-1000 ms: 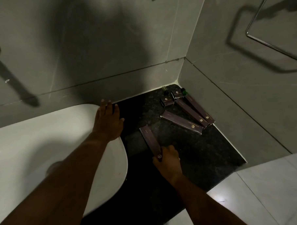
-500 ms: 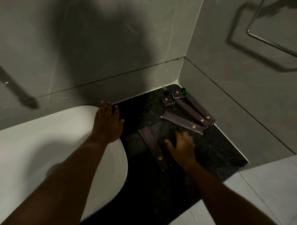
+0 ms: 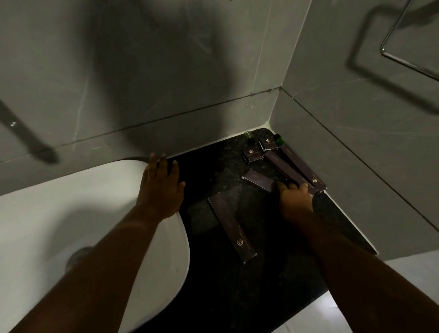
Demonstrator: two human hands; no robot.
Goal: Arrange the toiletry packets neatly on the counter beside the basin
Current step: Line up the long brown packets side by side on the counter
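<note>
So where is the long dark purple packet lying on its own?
In the head view, the long dark purple packet lies angled on the black counter, between the white basin and the right hand.

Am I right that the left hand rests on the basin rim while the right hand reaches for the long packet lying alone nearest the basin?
Not quite. In the head view the right hand is on the slanted packet further back; the rest holds.

A bathroom; white basin (image 3: 52, 224), grey tiled walls (image 3: 184, 67), dark stone counter (image 3: 219, 304), chrome rail (image 3: 410, 57).
</note>
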